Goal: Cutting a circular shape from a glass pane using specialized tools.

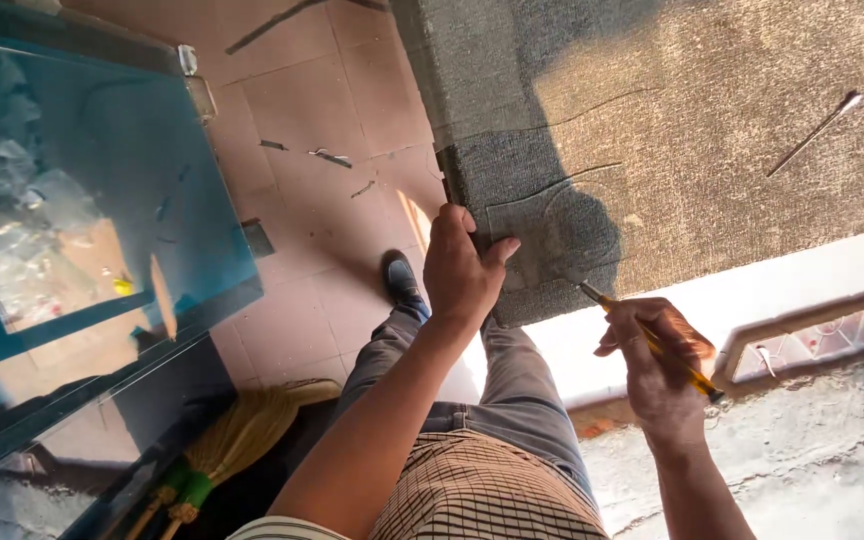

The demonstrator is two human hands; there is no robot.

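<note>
**Scoring glass on a carpeted table, seen from above**

The person is standing at a table topped with grey-brown carpet (pixel 712 110), and there's a clear glass sheet (pixel 562 225) lying flat on it. It's hard to spot except for its edges and some curved lines across it. It sits at the near corner of the table, right by the edge.

The left hand (pixel 462 270) is down on that corner, fingers together and bent over the table edge, thumb out to the side on top. It looks like it's pressing the glass and the corner rather than gripping anything loose.

The right hand (pixel 657 365) is closed around a yellow-handled glass cutter (pixel 647 340), held like a pen, with the metal tip pointing up and left at the near edge of the sheet. Whether the tip actually touches the glass is hard to tell.

Other stuff: a thin metal rod (pixel 814 132) lies further back on the carpet, well away from both hands. Big blue-tinted glass panes (pixel 102 200) lean off to the left over the pinkish tiled floor (pixel 302 100), which has a few glass slivers on it. A straw broom (pixel 227 445) lies at bottom left. The person's wearing grey trousers and a dark shoe (pixel 402 278).
</note>
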